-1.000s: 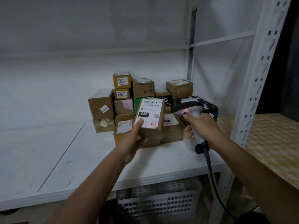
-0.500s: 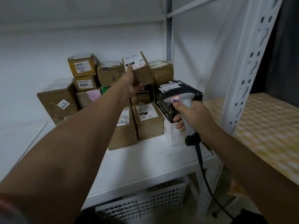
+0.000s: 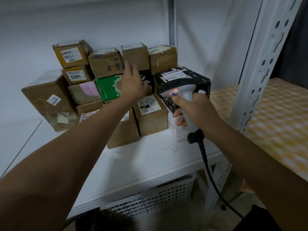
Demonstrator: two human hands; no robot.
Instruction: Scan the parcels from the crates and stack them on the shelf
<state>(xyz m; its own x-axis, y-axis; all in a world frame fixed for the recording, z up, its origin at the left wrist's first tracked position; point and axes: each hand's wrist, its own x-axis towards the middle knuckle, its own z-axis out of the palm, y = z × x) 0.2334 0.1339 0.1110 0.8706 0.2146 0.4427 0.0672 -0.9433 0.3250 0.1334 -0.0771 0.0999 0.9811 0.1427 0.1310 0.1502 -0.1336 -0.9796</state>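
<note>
Below the shelf edge, at 6 o'clock: white slotted crate [image 3: 150, 199], contents not discernible. Shelf [image 3: 150, 162]: white board, bare at the front. Right hand [image 3: 198, 110], at 3 o'clock of centre: fingers wrapped round the grey handle of a scanner [image 3: 180, 97], black cable hanging from its base. Left hand [image 3: 133, 85], centre: fingers straight and spread, holding nothing, raised in front of the stack of parcels [image 3: 106, 84]. Stack, 10 to 1 o'clock, against the back wall: brown cartons, one green box [image 3: 108, 88], one black box [image 3: 183, 77]. Top row, 12 o'clock: small brown parcel [image 3: 135, 55], set between two cartons. Upright [image 3: 260, 64], 2 o'clock: white perforated post.
</note>
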